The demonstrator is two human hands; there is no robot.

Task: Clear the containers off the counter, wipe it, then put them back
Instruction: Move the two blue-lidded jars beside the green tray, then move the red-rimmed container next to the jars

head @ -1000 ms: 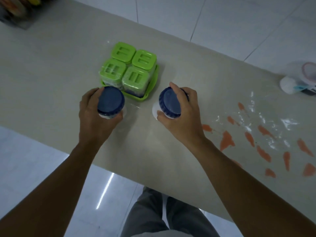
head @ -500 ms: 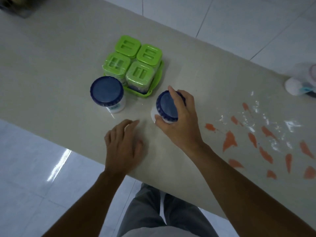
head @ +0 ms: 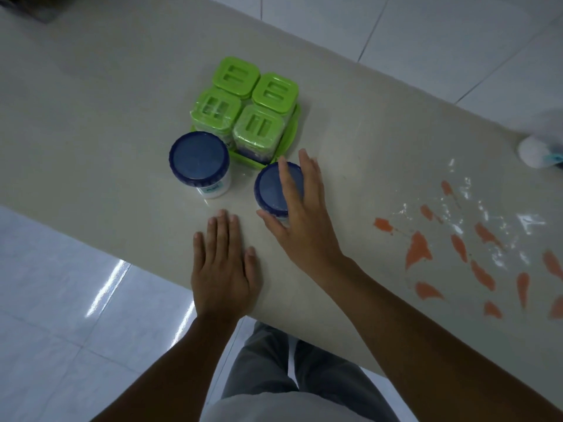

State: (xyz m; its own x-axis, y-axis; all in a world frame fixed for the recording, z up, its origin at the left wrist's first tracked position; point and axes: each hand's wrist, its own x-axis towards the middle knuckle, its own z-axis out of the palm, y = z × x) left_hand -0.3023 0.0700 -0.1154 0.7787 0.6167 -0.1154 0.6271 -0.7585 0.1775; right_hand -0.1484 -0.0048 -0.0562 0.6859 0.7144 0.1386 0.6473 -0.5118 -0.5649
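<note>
Resting left hand (head: 224,269) flat, released on surface (head: 91,123), draping right hand (head: 300,214) loosely, fingers spread, over blue-lidded jar (head: 271,190) beneath, not gripping.

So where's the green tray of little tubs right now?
In the head view the green tray sits mid-counter, just behind the two blue-lidded jars, left of the orange smears.

2 white jars with dark blue screw lids stand upright on the beige counter (head: 91,123) at the middle of the frame. The left jar (head: 199,162) shows a small label on its side; the right jar (head: 274,190) is partly covered. Just above them sits a green tray (head: 289,138) holding 4 clear square containers (head: 246,108) with green lids, packed 2 by 2.
</note>
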